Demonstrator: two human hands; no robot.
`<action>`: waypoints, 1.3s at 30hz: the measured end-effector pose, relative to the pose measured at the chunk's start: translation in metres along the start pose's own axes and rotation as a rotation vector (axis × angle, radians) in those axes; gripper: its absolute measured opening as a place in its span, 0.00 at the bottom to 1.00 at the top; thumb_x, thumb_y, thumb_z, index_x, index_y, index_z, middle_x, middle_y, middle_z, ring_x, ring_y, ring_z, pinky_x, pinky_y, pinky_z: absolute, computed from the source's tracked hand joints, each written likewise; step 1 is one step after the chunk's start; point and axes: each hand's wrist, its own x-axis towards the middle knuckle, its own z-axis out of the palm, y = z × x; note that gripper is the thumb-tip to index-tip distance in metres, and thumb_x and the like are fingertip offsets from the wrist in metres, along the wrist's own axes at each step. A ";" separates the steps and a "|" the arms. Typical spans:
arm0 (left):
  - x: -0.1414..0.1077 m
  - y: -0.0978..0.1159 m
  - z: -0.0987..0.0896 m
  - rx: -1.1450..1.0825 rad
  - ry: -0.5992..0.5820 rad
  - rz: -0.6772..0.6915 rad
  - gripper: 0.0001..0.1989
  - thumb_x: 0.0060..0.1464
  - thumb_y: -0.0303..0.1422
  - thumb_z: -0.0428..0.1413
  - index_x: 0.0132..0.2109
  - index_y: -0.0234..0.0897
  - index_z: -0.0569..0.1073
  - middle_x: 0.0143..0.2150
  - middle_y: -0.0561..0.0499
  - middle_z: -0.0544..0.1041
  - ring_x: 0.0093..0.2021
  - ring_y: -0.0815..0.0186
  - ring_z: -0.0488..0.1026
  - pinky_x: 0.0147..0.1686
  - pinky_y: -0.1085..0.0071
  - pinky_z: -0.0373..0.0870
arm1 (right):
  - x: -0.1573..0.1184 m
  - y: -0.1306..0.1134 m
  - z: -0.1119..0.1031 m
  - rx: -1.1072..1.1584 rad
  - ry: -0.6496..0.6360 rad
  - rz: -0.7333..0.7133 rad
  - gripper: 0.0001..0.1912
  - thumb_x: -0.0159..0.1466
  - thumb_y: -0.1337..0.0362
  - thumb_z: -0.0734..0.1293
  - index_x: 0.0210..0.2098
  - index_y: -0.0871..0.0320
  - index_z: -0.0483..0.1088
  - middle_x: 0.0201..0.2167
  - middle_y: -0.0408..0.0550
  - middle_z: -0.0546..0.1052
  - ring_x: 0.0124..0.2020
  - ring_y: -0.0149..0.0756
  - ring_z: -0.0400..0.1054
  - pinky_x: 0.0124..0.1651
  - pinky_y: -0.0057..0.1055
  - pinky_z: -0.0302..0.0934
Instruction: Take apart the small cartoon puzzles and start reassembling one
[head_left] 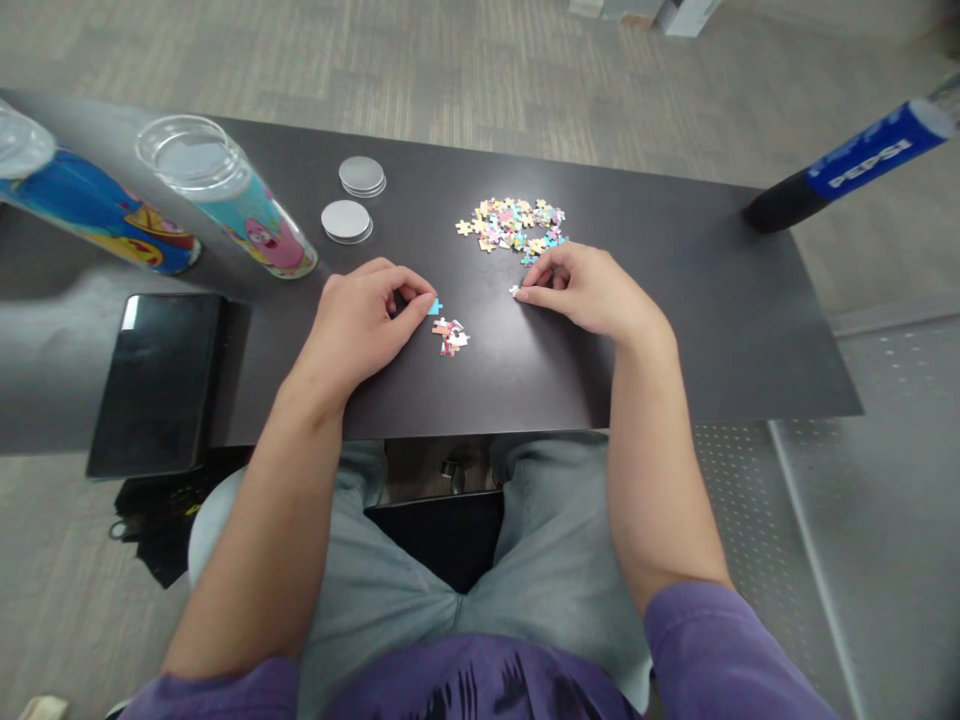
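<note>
Pinched between the thumb and fingers of my left hand is a blue puzzle piece, low over the dark table. Just right of and below it lies a small cluster of puzzle pieces, some red and white. My right hand has its fingers closed on a small white puzzle piece at the tabletop. Beyond the right fingertips spreads a larger pile of multicoloured puzzle pieces.
Two stacks of round lids sit left of the pile. Clear jars with cartoon prints stand at the left, a black tablet below them. A blue Pepsi cylinder stands at the right.
</note>
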 end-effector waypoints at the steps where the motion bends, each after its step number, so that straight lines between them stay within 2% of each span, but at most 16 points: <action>1: 0.000 0.000 0.000 0.002 0.000 0.000 0.09 0.74 0.38 0.67 0.50 0.48 0.95 0.46 0.49 0.89 0.40 0.56 0.79 0.49 0.56 0.71 | 0.001 -0.006 0.007 0.001 -0.020 -0.021 0.09 0.72 0.62 0.86 0.39 0.52 0.85 0.37 0.47 0.85 0.38 0.44 0.76 0.48 0.45 0.70; 5: -0.001 0.000 0.002 0.000 0.008 0.002 0.09 0.75 0.38 0.67 0.50 0.48 0.95 0.47 0.48 0.89 0.41 0.54 0.79 0.49 0.54 0.73 | 0.002 -0.034 0.030 0.009 -0.100 -0.140 0.10 0.74 0.63 0.85 0.38 0.52 0.84 0.39 0.47 0.87 0.39 0.43 0.76 0.48 0.44 0.68; 7: -0.001 0.000 0.003 -0.006 0.014 0.007 0.09 0.74 0.38 0.67 0.51 0.47 0.94 0.47 0.48 0.89 0.42 0.54 0.79 0.49 0.54 0.73 | 0.000 -0.040 0.029 0.021 -0.115 -0.179 0.08 0.77 0.66 0.82 0.39 0.52 0.84 0.40 0.48 0.87 0.40 0.44 0.77 0.50 0.45 0.69; 8: -0.002 0.000 0.003 -0.010 0.014 0.011 0.09 0.74 0.38 0.67 0.51 0.47 0.94 0.47 0.48 0.89 0.42 0.54 0.79 0.49 0.54 0.73 | -0.001 -0.040 0.024 0.019 -0.073 -0.182 0.08 0.77 0.67 0.80 0.40 0.53 0.84 0.40 0.48 0.88 0.40 0.44 0.77 0.52 0.45 0.70; 10: -0.002 0.001 0.002 -0.011 0.006 0.014 0.09 0.74 0.38 0.67 0.51 0.47 0.94 0.47 0.48 0.89 0.42 0.54 0.79 0.49 0.54 0.72 | -0.003 -0.032 0.009 -0.002 0.077 -0.143 0.07 0.78 0.67 0.80 0.41 0.52 0.84 0.42 0.50 0.89 0.41 0.46 0.76 0.53 0.47 0.70; 14: -0.002 0.002 0.000 0.019 -0.010 0.016 0.09 0.74 0.39 0.67 0.51 0.48 0.94 0.47 0.48 0.89 0.40 0.55 0.79 0.49 0.54 0.72 | -0.004 0.003 -0.021 -0.093 0.237 0.014 0.05 0.77 0.61 0.80 0.43 0.46 0.84 0.42 0.52 0.89 0.42 0.52 0.77 0.51 0.50 0.71; 16: -0.001 0.001 0.000 0.028 -0.017 0.032 0.09 0.74 0.39 0.67 0.50 0.48 0.94 0.47 0.49 0.89 0.40 0.55 0.79 0.49 0.54 0.73 | -0.003 0.019 -0.026 -0.115 0.274 0.054 0.04 0.75 0.63 0.80 0.44 0.46 0.85 0.42 0.51 0.87 0.41 0.52 0.78 0.51 0.50 0.72; 18: -0.001 -0.001 0.002 0.014 -0.041 0.060 0.09 0.76 0.39 0.67 0.50 0.48 0.94 0.47 0.48 0.89 0.41 0.55 0.80 0.51 0.54 0.76 | 0.000 0.028 -0.024 -0.098 0.285 0.051 0.06 0.73 0.66 0.79 0.48 0.48 0.86 0.42 0.49 0.86 0.40 0.50 0.78 0.53 0.49 0.72; 21: -0.005 0.000 0.009 0.001 -0.028 0.133 0.10 0.77 0.40 0.68 0.56 0.50 0.95 0.58 0.44 0.88 0.50 0.51 0.84 0.60 0.49 0.80 | 0.006 0.032 -0.014 -0.078 0.266 0.007 0.11 0.74 0.66 0.79 0.54 0.49 0.88 0.41 0.47 0.84 0.42 0.48 0.78 0.55 0.47 0.72; 24: -0.012 0.007 0.017 0.052 -0.015 0.246 0.15 0.80 0.42 0.69 0.67 0.56 0.94 0.72 0.40 0.83 0.65 0.42 0.83 0.73 0.37 0.75 | 0.011 0.030 -0.008 -0.105 0.240 -0.023 0.11 0.74 0.68 0.79 0.53 0.50 0.89 0.42 0.48 0.83 0.45 0.50 0.78 0.59 0.48 0.72; 28: -0.017 0.013 0.024 0.095 -0.116 0.331 0.17 0.82 0.43 0.66 0.69 0.58 0.95 0.78 0.39 0.82 0.75 0.34 0.76 0.76 0.32 0.70 | 0.012 0.023 -0.006 -0.153 0.208 -0.038 0.11 0.74 0.67 0.81 0.54 0.48 0.90 0.46 0.51 0.83 0.47 0.52 0.78 0.61 0.49 0.73; 31: -0.015 0.012 0.023 0.083 -0.124 0.304 0.14 0.79 0.43 0.69 0.64 0.57 0.96 0.77 0.41 0.84 0.77 0.33 0.74 0.79 0.32 0.68 | 0.011 0.020 -0.006 -0.185 0.231 -0.041 0.11 0.75 0.66 0.81 0.55 0.47 0.90 0.50 0.52 0.83 0.48 0.54 0.78 0.61 0.50 0.73; 35: -0.011 0.010 0.016 0.040 -0.084 0.269 0.08 0.78 0.44 0.70 0.53 0.55 0.96 0.69 0.43 0.90 0.73 0.35 0.77 0.78 0.31 0.68 | 0.011 0.020 -0.006 -0.185 0.208 -0.047 0.10 0.76 0.67 0.80 0.54 0.48 0.92 0.49 0.53 0.83 0.48 0.55 0.78 0.64 0.52 0.74; 39: -0.008 0.010 0.011 0.017 -0.011 0.201 0.09 0.80 0.45 0.68 0.52 0.55 0.94 0.65 0.44 0.91 0.70 0.38 0.80 0.76 0.31 0.70 | 0.011 0.022 -0.009 -0.158 0.158 -0.088 0.11 0.75 0.68 0.79 0.52 0.49 0.93 0.49 0.53 0.83 0.47 0.52 0.78 0.65 0.51 0.74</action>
